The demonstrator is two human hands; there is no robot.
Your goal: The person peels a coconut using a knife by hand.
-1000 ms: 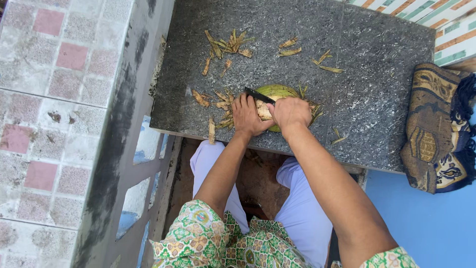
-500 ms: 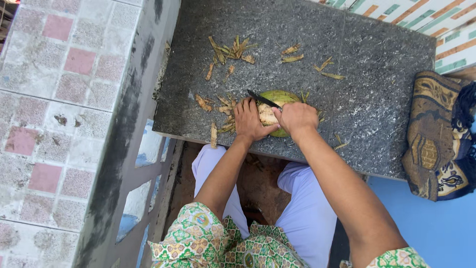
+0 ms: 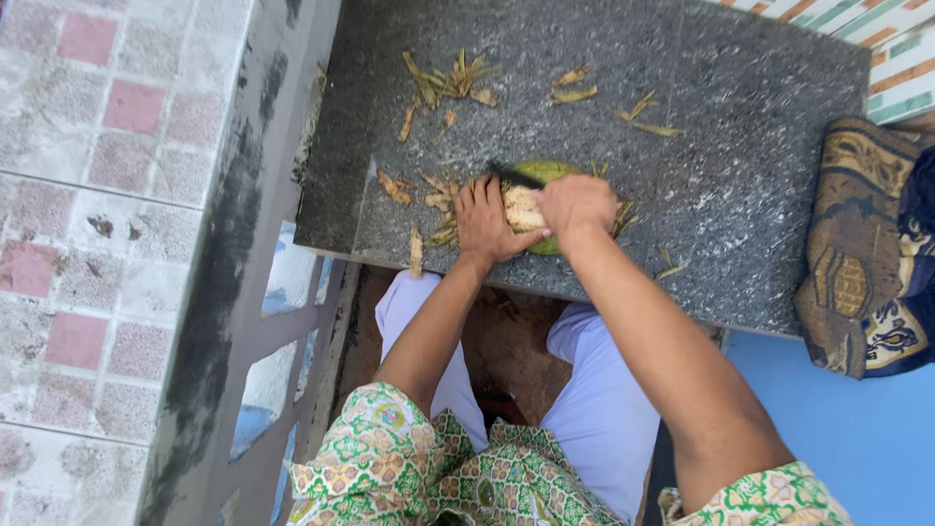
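A green coconut (image 3: pixel 542 175), partly husked to pale fibre, lies on a dark speckled stone slab (image 3: pixel 740 185) near its front edge. My left hand (image 3: pixel 485 222) presses on the coconut's left side. My right hand (image 3: pixel 577 206) grips a dark-bladed knife (image 3: pixel 513 176), whose blade lies across the top of the coconut. The knife's handle is hidden inside my fist.
Husk strips (image 3: pixel 443 83) lie scattered over the slab, with more beside the coconut (image 3: pixel 429 200). A tiled wall (image 3: pixel 107 214) runs along the left. A patterned brown cloth (image 3: pixel 862 244) lies at the slab's right end, above a blue floor (image 3: pixel 857 438). My knees sit under the slab's edge.
The knife blade has shifted slightly on the coconut, with the right hand moving a little left. The left hand stays pressed on the coconut.
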